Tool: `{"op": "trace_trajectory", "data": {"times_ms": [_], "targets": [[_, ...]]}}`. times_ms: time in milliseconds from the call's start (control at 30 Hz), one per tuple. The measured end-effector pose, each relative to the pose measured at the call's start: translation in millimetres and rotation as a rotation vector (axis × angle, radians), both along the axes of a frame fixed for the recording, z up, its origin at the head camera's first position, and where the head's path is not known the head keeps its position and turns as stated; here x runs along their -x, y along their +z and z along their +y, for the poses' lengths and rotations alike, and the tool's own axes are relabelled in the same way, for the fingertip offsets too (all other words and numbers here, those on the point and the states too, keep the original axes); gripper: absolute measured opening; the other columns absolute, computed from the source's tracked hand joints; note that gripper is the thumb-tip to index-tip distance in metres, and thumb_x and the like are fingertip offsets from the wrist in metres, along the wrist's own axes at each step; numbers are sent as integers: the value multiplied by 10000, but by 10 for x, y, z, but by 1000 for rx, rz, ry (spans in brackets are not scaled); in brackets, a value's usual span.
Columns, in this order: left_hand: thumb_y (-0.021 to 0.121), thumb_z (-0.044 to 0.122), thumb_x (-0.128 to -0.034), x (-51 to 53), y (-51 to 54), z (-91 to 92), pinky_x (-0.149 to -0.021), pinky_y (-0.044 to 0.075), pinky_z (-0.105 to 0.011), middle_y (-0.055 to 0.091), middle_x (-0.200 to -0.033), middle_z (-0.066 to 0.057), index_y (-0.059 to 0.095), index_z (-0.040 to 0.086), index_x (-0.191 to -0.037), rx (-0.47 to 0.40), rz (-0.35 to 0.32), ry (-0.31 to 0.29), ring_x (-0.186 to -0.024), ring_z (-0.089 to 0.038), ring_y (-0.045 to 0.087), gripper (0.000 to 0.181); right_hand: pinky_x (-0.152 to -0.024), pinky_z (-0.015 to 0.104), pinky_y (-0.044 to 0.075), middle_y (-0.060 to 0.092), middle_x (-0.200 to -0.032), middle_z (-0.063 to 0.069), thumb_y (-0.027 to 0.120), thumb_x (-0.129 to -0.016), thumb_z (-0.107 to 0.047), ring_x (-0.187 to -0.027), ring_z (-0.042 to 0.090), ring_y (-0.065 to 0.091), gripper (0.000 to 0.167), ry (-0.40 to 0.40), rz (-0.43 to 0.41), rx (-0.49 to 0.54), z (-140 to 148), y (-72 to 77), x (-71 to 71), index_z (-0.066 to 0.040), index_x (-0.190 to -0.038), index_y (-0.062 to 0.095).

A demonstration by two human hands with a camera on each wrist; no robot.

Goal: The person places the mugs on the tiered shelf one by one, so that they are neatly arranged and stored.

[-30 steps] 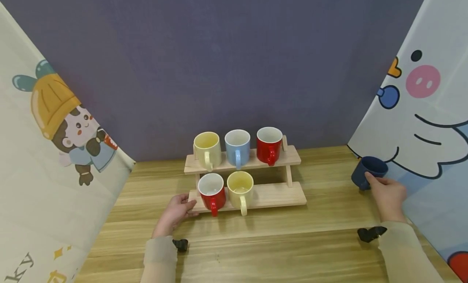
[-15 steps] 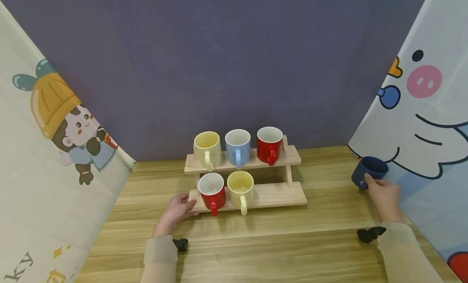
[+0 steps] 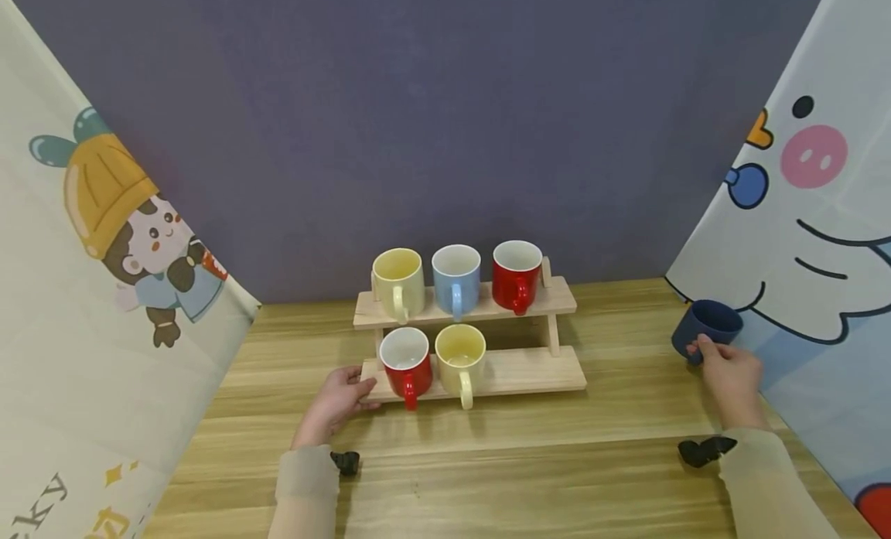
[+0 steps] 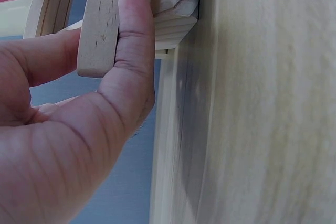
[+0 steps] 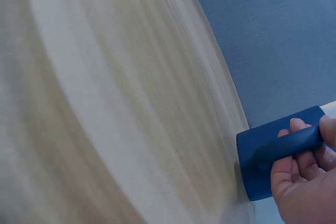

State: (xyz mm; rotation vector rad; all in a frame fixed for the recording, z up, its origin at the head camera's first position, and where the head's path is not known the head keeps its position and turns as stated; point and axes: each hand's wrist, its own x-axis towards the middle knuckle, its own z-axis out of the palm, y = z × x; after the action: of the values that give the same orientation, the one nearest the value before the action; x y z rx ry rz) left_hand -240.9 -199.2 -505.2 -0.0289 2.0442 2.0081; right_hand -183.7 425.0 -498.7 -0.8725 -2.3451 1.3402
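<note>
At the right of the table, my right hand (image 3: 734,380) holds a dark blue mug (image 3: 696,326) by its handle. In the right wrist view, fingers curl through the handle of the blue mug (image 5: 257,163), whose base meets the tabletop. My left hand (image 3: 339,404) pinches the left end of a two-tier wooden rack's lower board (image 3: 532,370). The left wrist view has that board end (image 4: 100,40) between thumb and fingers. On the lower tier stand a red mug (image 3: 400,376) and a yellow mug (image 3: 452,373), handles toward me.
Along the upper tier are a yellow mug (image 3: 407,291), a light blue mug (image 3: 448,288) and a red mug (image 3: 511,288). A dark wall (image 3: 445,121) rises behind the wooden table (image 3: 487,477). Printed cloths hang left (image 3: 83,353) and right (image 3: 821,276), the right one close to the blue mug.
My right hand has shifted slightly left and its fingers have settled around the blue mug's handle. The left hand keeps its grip on the rack. The head view has moved a little.
</note>
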Motion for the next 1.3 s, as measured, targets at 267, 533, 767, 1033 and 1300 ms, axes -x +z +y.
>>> {"op": "trace_trajectory", "data": {"times_ms": [267,533,767,1033,1300], "targets": [[486,-44,-1052,-8,21,-8,-817,626,-474,612,-1156,-314,360,-252,-1380,6,10,-17,-949,-291,661,409,-1020,290,419,687,-901,-222,447,-1052,-533,-1290,241,490,673,6,65,39,-35,-13,-52,41,-1358,622],[490,-53,-1048,1,17,13,-806,629,-464,618,-1152,-306,388,-236,-1376,2,2,-10,-954,-301,665,389,-1000,239,403,711,-890,-200,506,-1020,-557,-1211,145,531,676,2,100,76,-129,-2,-105,35,-1304,665],[475,-45,-1055,-1,42,8,-810,629,-454,598,-1186,-334,359,-248,-1384,1,7,-30,-970,-300,658,403,-881,148,420,720,-915,-165,526,-1019,-541,-1133,99,551,655,29,144,33,-330,118,-167,36,-1289,676],[472,-48,-1058,-16,45,7,-826,621,-485,595,-1198,-327,361,-244,-1388,-8,-4,-28,-961,-289,657,400,-735,50,429,748,-918,-68,571,-1024,-474,-976,-21,543,592,108,227,5,-555,264,-281,72,-1213,699],[486,-65,-1045,-12,27,7,-799,631,-464,625,-1138,-296,402,-238,-1366,3,-4,3,-932,-295,666,374,-784,66,511,756,-909,29,592,-1043,-371,-887,-35,639,498,214,332,-54,-880,392,-389,104,-1114,724]]}}
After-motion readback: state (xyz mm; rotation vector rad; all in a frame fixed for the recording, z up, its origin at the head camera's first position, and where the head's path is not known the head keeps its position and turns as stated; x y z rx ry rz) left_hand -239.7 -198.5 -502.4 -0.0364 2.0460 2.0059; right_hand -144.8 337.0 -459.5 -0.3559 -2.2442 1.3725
